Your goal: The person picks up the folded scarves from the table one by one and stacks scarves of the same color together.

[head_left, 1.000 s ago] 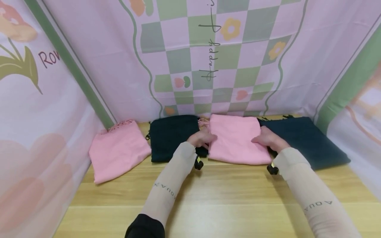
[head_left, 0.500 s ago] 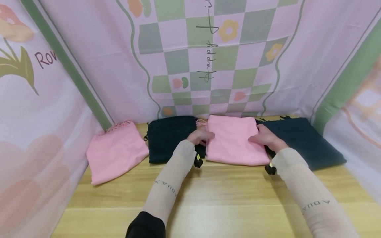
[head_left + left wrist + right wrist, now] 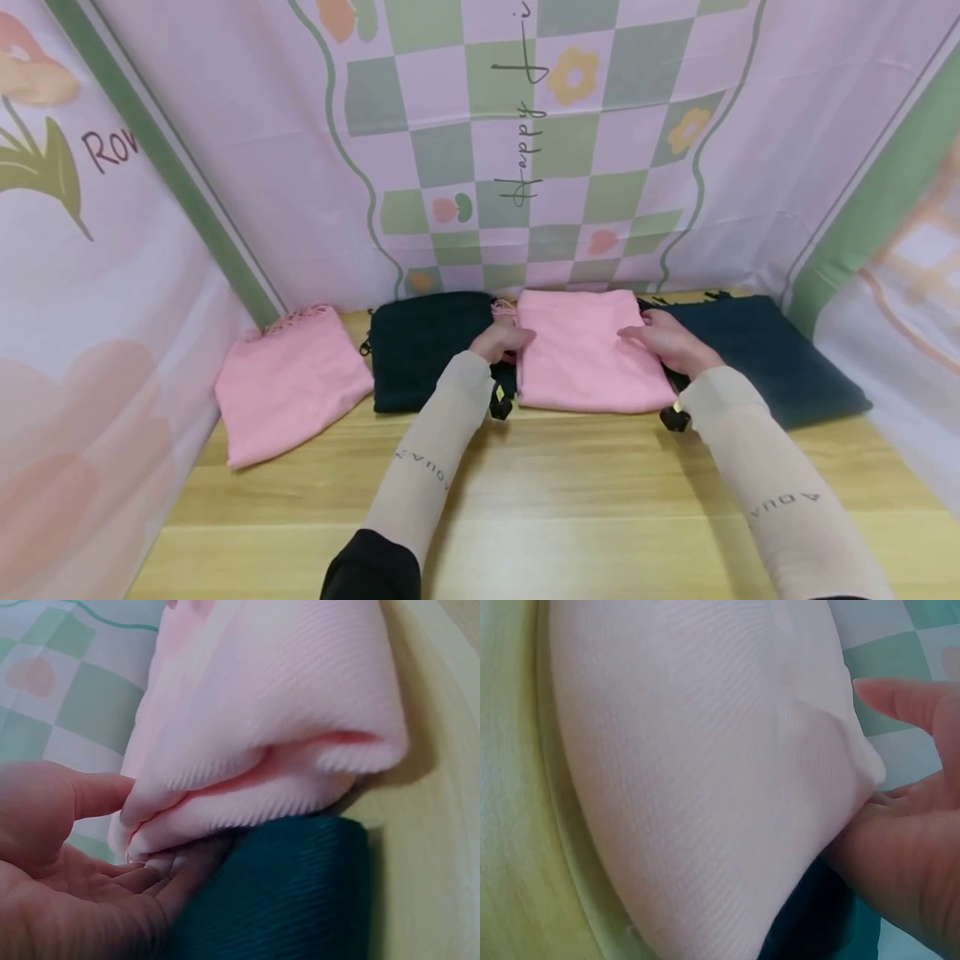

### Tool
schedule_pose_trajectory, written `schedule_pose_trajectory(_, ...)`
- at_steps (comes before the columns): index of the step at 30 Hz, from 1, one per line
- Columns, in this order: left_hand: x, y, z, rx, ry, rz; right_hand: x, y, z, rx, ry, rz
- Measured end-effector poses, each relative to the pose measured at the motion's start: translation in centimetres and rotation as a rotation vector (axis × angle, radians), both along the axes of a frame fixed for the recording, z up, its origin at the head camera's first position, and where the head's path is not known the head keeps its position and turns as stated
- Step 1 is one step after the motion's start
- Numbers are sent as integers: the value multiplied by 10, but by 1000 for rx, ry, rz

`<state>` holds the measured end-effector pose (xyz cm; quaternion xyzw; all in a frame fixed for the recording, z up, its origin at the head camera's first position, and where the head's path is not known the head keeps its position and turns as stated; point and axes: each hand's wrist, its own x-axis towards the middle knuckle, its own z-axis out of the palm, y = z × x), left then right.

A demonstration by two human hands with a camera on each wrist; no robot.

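A folded pink scarf (image 3: pixel 577 354) with fringe lies between two dark green ones. My left hand (image 3: pixel 501 340) holds its left edge; in the left wrist view the thumb (image 3: pixel 105 793) is against the top layer and the fingers go under the folds. On the other side my right hand (image 3: pixel 670 340) holds the right edge, fingers beneath and thumb (image 3: pixel 892 699) over the top. The fingertips under the cloth are hidden. Left of it, partly behind my left hand, is a dark green scarf (image 3: pixel 427 350); another dark green scarf (image 3: pixel 765 358) lies to the right.
A second pink scarf (image 3: pixel 292 383) lies at the far left, its fringe toward the back. All rest on a wooden tabletop (image 3: pixel 540 500). A checked, printed curtain (image 3: pixel 555 167) hangs right behind the row, with printed fabric on both sides.
The view has shifted a little. My right hand has edged slightly left with the right edge of the pink scarf, whose front edge looks slightly higher. My left hand keeps its hold.
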<state>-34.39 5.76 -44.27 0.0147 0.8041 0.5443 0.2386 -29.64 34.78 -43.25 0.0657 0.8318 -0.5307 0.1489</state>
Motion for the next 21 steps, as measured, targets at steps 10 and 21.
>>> schedule_pose_trajectory(10, 0, -1, 6, -17, -18, -41, -2, -3, 0, -14, -10, -11)
schedule_pose_trajectory(21, -2, -5, 1, 25, 4, -61, -4, -4, -4, 11, -21, -6)
